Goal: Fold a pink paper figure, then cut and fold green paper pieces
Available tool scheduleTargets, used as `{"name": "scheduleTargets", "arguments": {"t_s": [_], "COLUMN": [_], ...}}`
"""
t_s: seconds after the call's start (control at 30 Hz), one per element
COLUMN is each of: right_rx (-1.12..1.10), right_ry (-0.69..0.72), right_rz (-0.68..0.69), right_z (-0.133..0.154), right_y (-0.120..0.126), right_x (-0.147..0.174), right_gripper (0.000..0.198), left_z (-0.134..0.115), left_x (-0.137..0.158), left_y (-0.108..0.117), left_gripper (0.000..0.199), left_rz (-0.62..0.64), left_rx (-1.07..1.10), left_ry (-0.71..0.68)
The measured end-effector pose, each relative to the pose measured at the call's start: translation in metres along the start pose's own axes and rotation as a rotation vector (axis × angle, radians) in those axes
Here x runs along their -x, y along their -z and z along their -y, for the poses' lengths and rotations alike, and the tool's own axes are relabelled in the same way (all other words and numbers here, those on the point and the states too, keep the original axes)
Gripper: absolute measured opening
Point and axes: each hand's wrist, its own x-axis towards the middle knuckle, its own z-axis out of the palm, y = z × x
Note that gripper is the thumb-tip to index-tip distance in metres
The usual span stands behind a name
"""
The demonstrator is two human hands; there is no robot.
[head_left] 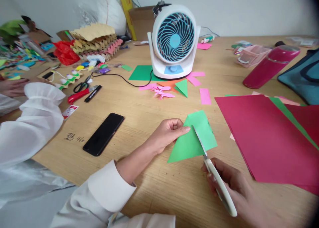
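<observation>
My left hand [171, 131] pinches the left edge of a sheet of green paper [184, 145] between thumb and fingers, holding it over the wooden table. In my right hand [226, 178] is a pair of scissors with white handles [221, 188]. One scissor blade lies across the front of the paper, its tip near my left thumb; the other blade is hidden behind the sheet. Beyond my hands, pink paper shapes [161, 92] and a folded green triangle [182, 87] rest on the table. A loose pink rectangle [205, 96] lies close by.
A white fan [174, 38] stands at the back. Large red sheets [269, 138] and a pink bottle [270, 66] are on the right. A black phone [103, 134] lies left of my hands. Another person's white sleeve [32, 118] reaches in at far left, near a red-handled knife [79, 95].
</observation>
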Motion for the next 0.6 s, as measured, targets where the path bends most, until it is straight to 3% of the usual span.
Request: {"name": "scheduleTargets", "arguments": {"t_s": [0.6], "right_rx": [0.046], "right_ry": [0.02], "right_rz": [-0.031], "right_z": [0.0016], "right_y": [0.0007], "right_x": [-0.0004], "right_gripper": [0.041], "left_z": [0.001], "left_x": [0.0022], "left_y": [-0.002], "left_gripper": [0.041], "left_rz": [0.071], "left_rx": [0.005], "left_ry": [0.034]}}
